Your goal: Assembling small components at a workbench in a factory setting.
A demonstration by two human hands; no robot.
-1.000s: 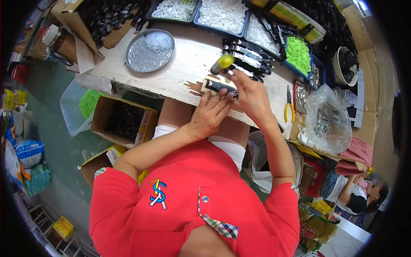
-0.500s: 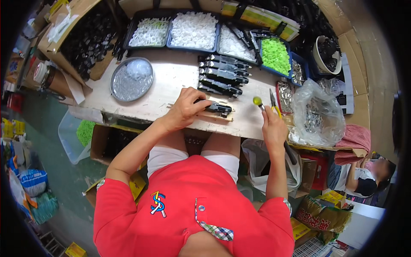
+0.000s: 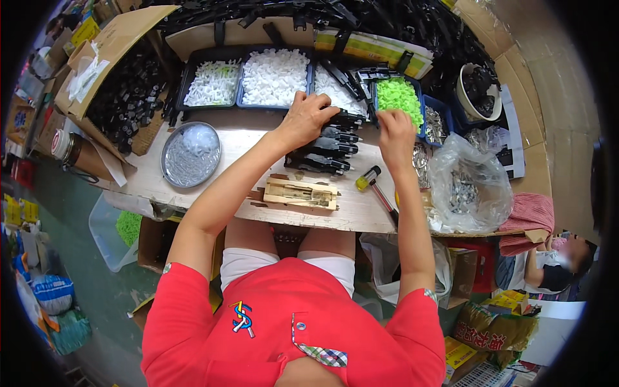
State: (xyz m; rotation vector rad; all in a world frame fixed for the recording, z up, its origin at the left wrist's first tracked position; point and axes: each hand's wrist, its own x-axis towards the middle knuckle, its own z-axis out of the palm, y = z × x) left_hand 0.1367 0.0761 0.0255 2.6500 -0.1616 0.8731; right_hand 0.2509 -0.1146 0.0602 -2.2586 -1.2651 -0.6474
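Note:
At the far end of a row of black plastic parts (image 3: 322,148), my left hand (image 3: 303,122) is closed on a black part (image 3: 348,119), much of it hidden under the fingers. My right hand (image 3: 396,132) is at the near edge of the tray of bright green pieces (image 3: 400,97). Its fingertips are pinched together, and whatever they hold is too small to make out. A small yellow-headed hammer (image 3: 369,177) lies on the table below that hand. Close to the table's front edge sits a wooden fixture (image 3: 300,195) with a bare recess.
Trays of white pieces (image 3: 276,77) line the back. A round metal dish (image 3: 190,155) sits left, beside a box of black parts (image 3: 126,97). Right are a clear bag of metal pieces (image 3: 464,187) and a white bucket (image 3: 480,93). Another person (image 3: 554,267) is at the far right.
The black part has left the wooden fixture with my left hand, moving to the row's far end. My right hand has let go of the hammer and moved to the green tray.

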